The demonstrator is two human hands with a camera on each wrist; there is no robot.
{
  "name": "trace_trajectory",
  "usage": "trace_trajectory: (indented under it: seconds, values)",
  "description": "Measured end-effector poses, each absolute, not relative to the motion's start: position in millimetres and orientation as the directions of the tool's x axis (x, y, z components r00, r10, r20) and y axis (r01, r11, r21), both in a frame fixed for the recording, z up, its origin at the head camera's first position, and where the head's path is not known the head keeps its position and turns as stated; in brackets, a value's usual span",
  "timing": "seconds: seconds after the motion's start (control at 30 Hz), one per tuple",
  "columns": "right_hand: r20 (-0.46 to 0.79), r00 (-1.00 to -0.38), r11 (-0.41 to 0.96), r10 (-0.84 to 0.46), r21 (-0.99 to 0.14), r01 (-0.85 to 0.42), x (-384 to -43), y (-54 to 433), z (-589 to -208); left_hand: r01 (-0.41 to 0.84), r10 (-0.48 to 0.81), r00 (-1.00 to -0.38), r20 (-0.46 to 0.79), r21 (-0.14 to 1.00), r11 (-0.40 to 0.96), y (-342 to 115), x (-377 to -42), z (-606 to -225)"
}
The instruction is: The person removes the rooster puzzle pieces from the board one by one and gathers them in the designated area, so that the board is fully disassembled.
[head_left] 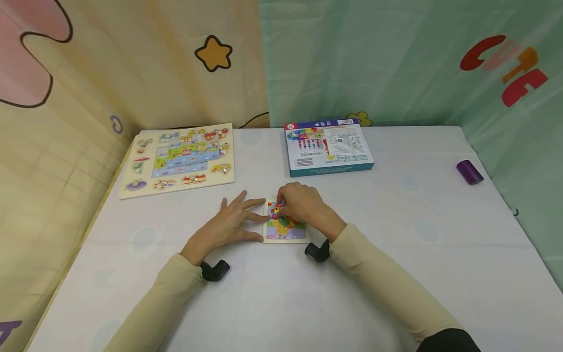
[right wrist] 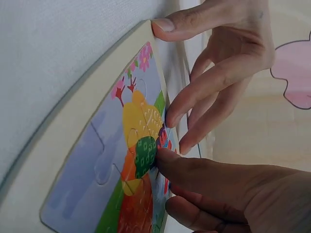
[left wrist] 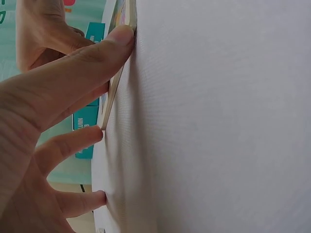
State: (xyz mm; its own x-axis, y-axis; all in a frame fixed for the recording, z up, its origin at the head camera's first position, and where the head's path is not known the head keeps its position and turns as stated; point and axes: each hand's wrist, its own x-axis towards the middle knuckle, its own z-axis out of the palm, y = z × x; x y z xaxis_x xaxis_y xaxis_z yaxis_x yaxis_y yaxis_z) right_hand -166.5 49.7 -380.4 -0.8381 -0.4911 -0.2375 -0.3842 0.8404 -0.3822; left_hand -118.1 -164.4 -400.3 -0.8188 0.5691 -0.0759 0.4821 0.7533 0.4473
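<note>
A small wooden jigsaw puzzle (head_left: 286, 235) with a cream frame (right wrist: 97, 94) lies on the table before me. Its picture shows a colourful rooster on green and lilac. My left hand (head_left: 230, 221) spreads its fingers along the puzzle's left side. In the left wrist view, the left thumb (left wrist: 119, 39) touches the frame's near corner. Above the upper part of the picture, my right hand (head_left: 303, 203) pinches a puzzle piece (head_left: 277, 209) bearing the rooster's red head between thumb and fingers. The right wrist view shows the right thumb (right wrist: 194, 172) against the picture; the fingers partly hide the piece.
A larger wooden knob puzzle board (head_left: 176, 190) lies at the back left. Behind the small puzzle sits a flat teal box (head_left: 325, 170). A purple cylinder (head_left: 469, 172) lies near the table's right edge. Printed curtains (head_left: 360, 63) hang behind the table.
</note>
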Motion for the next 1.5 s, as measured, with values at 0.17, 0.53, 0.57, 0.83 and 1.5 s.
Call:
trace_trajectory:
  seconds: [0.17,0.53,0.57,0.83,1.5]
  values:
    - [-0.244,-0.833,0.839,-0.496,-0.381,-0.388,-168.6,47.9,-378.5,0.483,0.573,-0.816,-0.077,0.454,0.748,-164.4,-118.8,-398.7]
    - [-0.319,-0.790,0.808,-0.524,-0.480,-0.342,-175.3,51.7,-380.1,0.463,0.566,-0.817,-0.114,0.457,0.760,-162.0,-120.2,-398.6]
    - [-0.327,-0.785,0.802,-0.526,-0.498,-0.331,-175.9,52.4,-380.5,0.462,0.565,-0.817,-0.115,0.457,0.761,-161.9,-120.1,-398.7]
    - [-0.270,-0.770,0.734,-0.578,-0.585,-0.345,-179.3,56.5,-385.5,0.450,0.556,-0.823,-0.120,0.460,0.765,-161.1,-120.1,-397.8]
    - [-0.158,-0.765,0.662,-0.625,-0.626,-0.412,-176.5,58.7,-395.8,0.445,0.556,-0.824,-0.111,0.479,0.756,-163.0,-119.2,-399.0]
